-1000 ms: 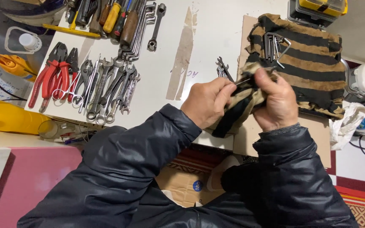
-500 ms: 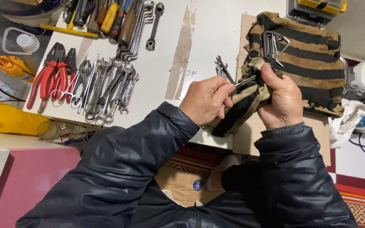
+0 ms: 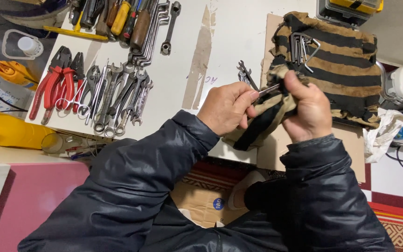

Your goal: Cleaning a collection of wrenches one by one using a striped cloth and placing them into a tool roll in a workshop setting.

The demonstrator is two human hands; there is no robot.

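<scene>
**Small metal tool pinched in a striped cloth**

Small metal tool (image 3: 270,88) sits between your two hands, above the near edge of the counter (image 3: 220,42). Your left hand (image 3: 227,109) has its fingers (image 3: 248,95) closed on one end of it. Your right hand (image 3: 306,112) wraps a fold of the striped cloth (image 3: 346,70) around the other end, thumb pressed on top, so its fingers grip both cloth and tool. How far the tool runs inside the fold is hidden.

The rest of the cloth, tan with dark stripes, spreads away from your right hand over a cardboard sheet (image 3: 276,154) lying on the counter. A bunch of hex keys (image 3: 302,46) rests on the cloth's far part. A few small spanners (image 3: 246,74) lie just beyond your left hand. Farther left, a row of spanners (image 3: 117,100) lies beside red-handled pliers (image 3: 54,88), and screwdrivers (image 3: 122,16) are laid at the far edge.
</scene>
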